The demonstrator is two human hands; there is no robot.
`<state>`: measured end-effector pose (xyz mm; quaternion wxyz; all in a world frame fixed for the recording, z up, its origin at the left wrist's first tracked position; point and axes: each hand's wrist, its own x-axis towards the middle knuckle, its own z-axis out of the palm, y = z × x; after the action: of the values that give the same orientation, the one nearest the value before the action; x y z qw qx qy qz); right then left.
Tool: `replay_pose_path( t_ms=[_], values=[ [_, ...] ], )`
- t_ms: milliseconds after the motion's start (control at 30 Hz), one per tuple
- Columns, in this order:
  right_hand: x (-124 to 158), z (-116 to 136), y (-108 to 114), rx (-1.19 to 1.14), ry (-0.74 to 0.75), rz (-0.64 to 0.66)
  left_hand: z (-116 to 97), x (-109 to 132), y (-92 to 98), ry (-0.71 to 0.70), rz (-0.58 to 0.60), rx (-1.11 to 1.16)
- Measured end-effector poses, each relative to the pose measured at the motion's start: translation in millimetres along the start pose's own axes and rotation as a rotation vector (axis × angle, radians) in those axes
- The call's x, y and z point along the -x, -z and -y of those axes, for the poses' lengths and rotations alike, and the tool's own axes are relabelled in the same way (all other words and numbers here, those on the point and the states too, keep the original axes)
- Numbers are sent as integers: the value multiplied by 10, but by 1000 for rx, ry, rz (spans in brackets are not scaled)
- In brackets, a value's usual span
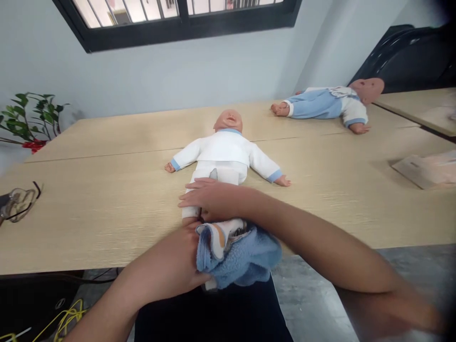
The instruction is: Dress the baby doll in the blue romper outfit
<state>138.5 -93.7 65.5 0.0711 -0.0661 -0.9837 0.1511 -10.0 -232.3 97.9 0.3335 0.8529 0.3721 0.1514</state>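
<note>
On the table a baby doll (223, 147) in a white top with blue cuffs and white trousers lies on its back, arms spread, feet toward me. My right hand (210, 197) reaches across and rests on the doll's leg, fingers over the white trouser leg. My left hand (188, 254) is lower down at the table's front edge, closed on a blue fluffy cloth (242, 259) with a patterned white part. The cloth and my hands hide the doll's feet.
A second doll (317, 104) in blue and white lies at the back right. Glasses (23, 204) are at the left edge, a plant (32, 116) at the far left, a packet (427, 168) at the right. A dark chair (409, 61) stands behind.
</note>
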Motion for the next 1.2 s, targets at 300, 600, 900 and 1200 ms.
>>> replay_pose_path(
  t_ms=[300, 600, 900, 1200],
  values=[
    [-14, -63, 44, 249, 28, -190, 254, 365, -232, 43, -111, -308],
    [144, -147, 110, 214, 4, -361, 507, 570, -112, -121, -403, -581],
    [125, -18, -9, 503, -5, -249, 759, 597, -284, 125, -1104, -420],
    [95, -26, -8, 441, -111, -194, 699, 535, -446, 301, -1194, 189]
  ],
)
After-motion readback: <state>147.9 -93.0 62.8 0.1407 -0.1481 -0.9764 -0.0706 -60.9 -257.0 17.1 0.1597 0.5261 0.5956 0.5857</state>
